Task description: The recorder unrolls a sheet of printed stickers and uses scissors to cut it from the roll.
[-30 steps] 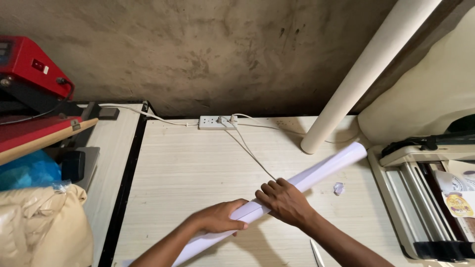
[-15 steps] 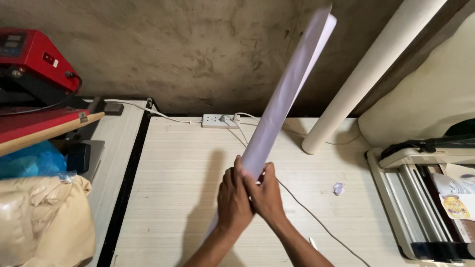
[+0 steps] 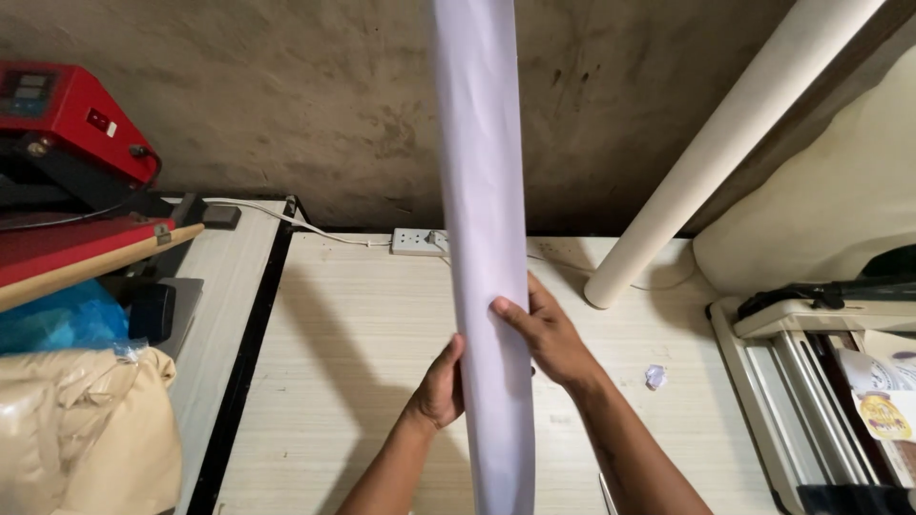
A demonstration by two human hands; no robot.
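- head view: smooth white paper roll (image 3: 482, 238) stands upright over the pale wood-grain table (image 3: 363, 353).
- left hand (image 3: 441, 386) and right hand (image 3: 544, 334) clasp the roll's sides, each grip closed on it.

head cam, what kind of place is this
Probably a small print or heat-transfer workshop: a red heat press on the left, a roller machine on the right, and a long white roll held upright in both hands.

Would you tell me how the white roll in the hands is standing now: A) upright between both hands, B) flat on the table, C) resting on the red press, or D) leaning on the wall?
A: the roll stands upright, with the left hand and right hand gripping its sides.
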